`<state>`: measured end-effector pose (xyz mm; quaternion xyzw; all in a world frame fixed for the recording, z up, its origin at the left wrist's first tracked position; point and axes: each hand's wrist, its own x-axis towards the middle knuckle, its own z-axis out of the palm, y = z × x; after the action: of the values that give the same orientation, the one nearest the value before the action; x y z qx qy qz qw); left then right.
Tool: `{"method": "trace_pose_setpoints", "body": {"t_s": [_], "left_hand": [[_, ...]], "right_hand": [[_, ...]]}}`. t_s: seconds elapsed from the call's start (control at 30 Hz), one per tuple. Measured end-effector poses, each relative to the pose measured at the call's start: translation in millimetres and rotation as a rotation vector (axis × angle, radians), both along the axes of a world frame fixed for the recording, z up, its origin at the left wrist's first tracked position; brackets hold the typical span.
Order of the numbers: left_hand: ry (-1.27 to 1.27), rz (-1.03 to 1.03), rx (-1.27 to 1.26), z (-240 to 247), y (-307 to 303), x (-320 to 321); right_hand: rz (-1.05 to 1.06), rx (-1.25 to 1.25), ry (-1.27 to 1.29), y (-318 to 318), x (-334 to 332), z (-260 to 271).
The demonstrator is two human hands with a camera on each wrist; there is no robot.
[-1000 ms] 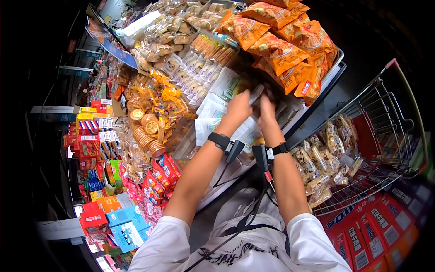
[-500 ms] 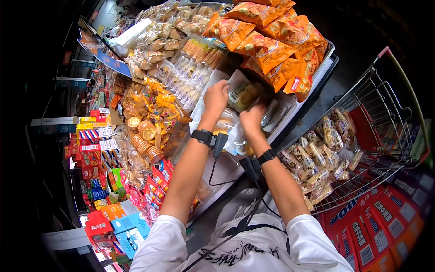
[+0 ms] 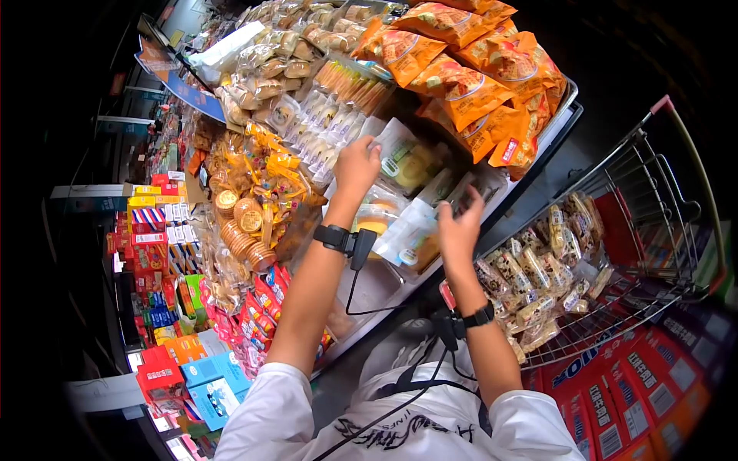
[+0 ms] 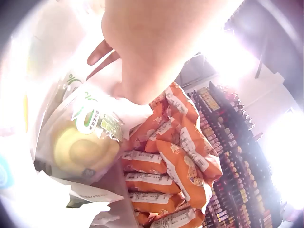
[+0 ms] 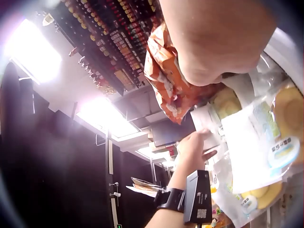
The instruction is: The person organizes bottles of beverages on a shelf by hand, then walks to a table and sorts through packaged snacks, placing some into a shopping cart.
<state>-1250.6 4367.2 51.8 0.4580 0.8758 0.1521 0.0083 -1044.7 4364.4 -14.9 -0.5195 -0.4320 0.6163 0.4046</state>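
Observation:
My left hand [image 3: 358, 167] pinches the upper left edge of a clear-and-white bag of round yellow pastry [image 3: 411, 163], which has a green-and-white label. In the left wrist view this pastry bag [image 4: 85, 142] sits below the hand, with two fingers stretched out past its top. My right hand [image 3: 461, 227] is held empty with fingers spread, over the near right side of the display. Just left of it lies a white bag with a blue label [image 3: 407, 234], and another bag of yellow pastry [image 3: 375, 219] is beside that.
Orange snack bags [image 3: 469, 84] are piled at the back right of the display. Small wrapped cakes [image 3: 323, 127] and yellow-wrapped biscuits [image 3: 257, 200] fill the left. To the right stands a metal shopping cart [image 3: 684, 184] with packaged snacks [image 3: 538, 269] in it.
Both hands first worked together in the display's back right and uncovered the pastry bag. The left hand moved left with its edge; the right hand let go and drew away to the right.

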Motion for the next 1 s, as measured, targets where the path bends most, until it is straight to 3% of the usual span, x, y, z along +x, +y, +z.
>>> {"method": "trace_pose_setpoints", "body": {"t_s": [0.2,0.23,0.27,0.4,0.43,0.53,0.67,0.77,0.83,0.93,1.0], "left_hand": [[-0.167,0.008,0.048,-14.9,-18.0,-26.2],[-0.166,-0.006,0.066,-23.0,-20.8,-30.5],[-0.167,-0.018,0.078,-27.1,-24.3,-32.1],[-0.209,-0.016,-0.103,-6.7,-26.2,-15.1],[-0.273,-0.009,-0.062,-6.0,-27.6,-14.3],[-0.097,-0.146,-0.003,-2.9,-37.0,-13.5],[-0.075,-0.083,0.210,3.7,-50.0,-8.9],[-0.101,-0.040,0.331,16.2,-71.7,0.4],[-0.119,-0.019,0.394,26.9,-94.5,12.9],[-0.106,0.062,0.462,19.0,-137.8,26.2],[0.020,0.099,0.502,18.2,-164.2,46.0]], "right_hand": [[-0.141,0.106,0.151,-0.9,61.4,-12.4],[-0.128,0.118,-0.056,2.0,75.5,-19.0],[-0.153,0.141,-0.072,5.6,86.8,-24.2],[-0.194,0.026,0.032,13.1,105.7,-37.7],[-0.178,0.007,0.021,13.7,105.9,-36.8],[-0.082,-0.053,0.054,11.5,93.9,-28.5],[0.000,0.030,0.043,5.3,81.0,-16.3],[-0.107,0.131,-0.037,9.6,107.1,-46.7],[-0.173,0.048,-0.061,14.4,138.4,-55.3],[-0.200,0.206,-0.881,22.9,197.6,-116.3],[-0.101,0.092,-0.959,14.1,224.1,-152.7]]}}
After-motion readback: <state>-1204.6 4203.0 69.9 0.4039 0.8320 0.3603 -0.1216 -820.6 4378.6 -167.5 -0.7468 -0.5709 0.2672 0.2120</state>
